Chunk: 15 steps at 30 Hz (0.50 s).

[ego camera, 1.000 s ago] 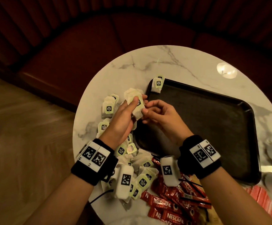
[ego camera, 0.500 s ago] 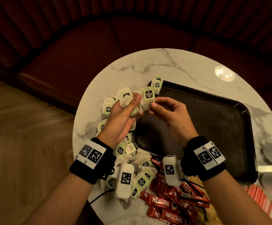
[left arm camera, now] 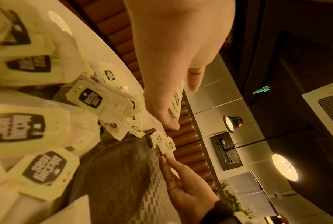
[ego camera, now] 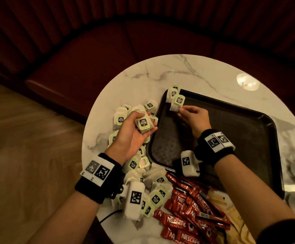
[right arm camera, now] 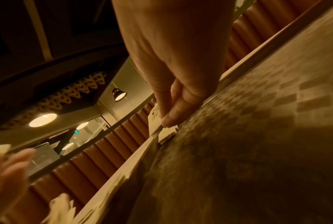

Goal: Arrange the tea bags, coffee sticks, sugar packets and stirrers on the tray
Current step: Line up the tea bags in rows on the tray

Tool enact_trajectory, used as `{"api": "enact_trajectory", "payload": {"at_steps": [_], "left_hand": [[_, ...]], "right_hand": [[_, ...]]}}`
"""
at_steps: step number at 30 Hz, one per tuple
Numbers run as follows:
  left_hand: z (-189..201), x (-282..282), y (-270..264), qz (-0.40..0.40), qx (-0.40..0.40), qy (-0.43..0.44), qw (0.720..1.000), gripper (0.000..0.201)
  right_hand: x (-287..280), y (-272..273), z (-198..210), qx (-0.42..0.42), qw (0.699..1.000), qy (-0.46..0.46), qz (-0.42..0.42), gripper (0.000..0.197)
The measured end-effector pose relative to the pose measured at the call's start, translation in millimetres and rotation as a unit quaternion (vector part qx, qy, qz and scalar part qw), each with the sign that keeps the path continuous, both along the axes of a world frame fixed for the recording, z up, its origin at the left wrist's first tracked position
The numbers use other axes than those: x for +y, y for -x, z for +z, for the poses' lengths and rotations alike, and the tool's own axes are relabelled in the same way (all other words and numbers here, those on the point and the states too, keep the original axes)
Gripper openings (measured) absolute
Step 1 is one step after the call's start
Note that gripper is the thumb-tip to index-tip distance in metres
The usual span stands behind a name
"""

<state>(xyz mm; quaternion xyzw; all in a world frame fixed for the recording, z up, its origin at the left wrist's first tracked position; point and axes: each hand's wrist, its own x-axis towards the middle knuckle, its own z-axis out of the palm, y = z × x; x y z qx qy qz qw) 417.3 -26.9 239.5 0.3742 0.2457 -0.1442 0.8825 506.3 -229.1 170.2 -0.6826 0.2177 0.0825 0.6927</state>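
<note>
The loose tea bags (ego camera: 125, 118) lay heaped on the counter (ego camera: 143, 80), left of the tray (ego camera: 248, 138). The left hand (ego camera: 134, 132) cupped a spare bag (ego camera: 144, 123), fingers curled, likely as the next supply. The right hand (ego camera: 194, 117) pinched another bag (ego camera: 176, 103) at the tray's far-left corner, seemingly starting a row beside the placed bag (ego camera: 173, 93).

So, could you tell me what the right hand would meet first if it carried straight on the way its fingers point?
Probably the tea bag lying over the tray's far-left corner, just beyond the one the right hand pinches.
</note>
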Motion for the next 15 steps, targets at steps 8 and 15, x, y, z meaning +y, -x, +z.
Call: {"api": "enact_trajectory", "payload": {"at_steps": [8,15], "left_hand": [[-1,1,0,-0.010,-0.016,-0.013,1.000,0.035],[-3,2,2,-0.027,-0.042,-0.075,0.996,0.037]], "right_hand": [[6,-43,-21,0.014,0.998,0.056,0.015,0.013],[9,-36,-19,0.022,0.999,0.045,0.008,0.015]]}}
